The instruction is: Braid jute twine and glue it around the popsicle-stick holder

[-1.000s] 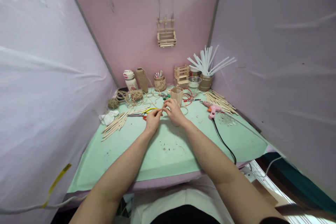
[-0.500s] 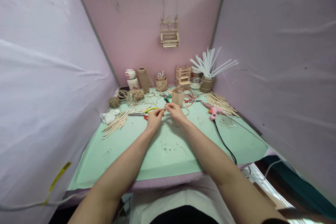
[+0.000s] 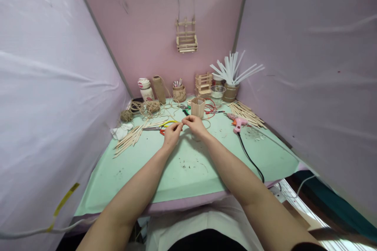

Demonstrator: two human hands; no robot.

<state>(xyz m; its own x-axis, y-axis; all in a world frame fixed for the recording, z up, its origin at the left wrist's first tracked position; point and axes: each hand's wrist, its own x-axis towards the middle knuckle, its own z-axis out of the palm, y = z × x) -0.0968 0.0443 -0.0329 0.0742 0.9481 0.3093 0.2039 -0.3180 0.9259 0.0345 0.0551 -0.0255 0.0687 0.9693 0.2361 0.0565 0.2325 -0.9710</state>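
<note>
I've got left hand (image 3: 172, 136) and right hand (image 3: 195, 126) pinching, fingertips together; can't tell from here what's between. Wooden-stick cup (image 3: 198, 108) upright on table (image 3: 188, 180), just beyond right hand; scissors (image 3: 151, 128) near left.

- Small piece (image 3: 182, 122): pinched where the fingers of the left hand (image 3: 171, 135) and right hand (image 3: 196, 126) meet; mostly hidden, too small to make out.
- Cup (image 3: 197, 108): pale, wood-coloured, ribbed sides, open top, upright on the bench (image 3: 188, 184) just beyond the right hand.
- Scissors (image 3: 153, 128): grey blades pointing left, lying just beside the left hand.
</note>
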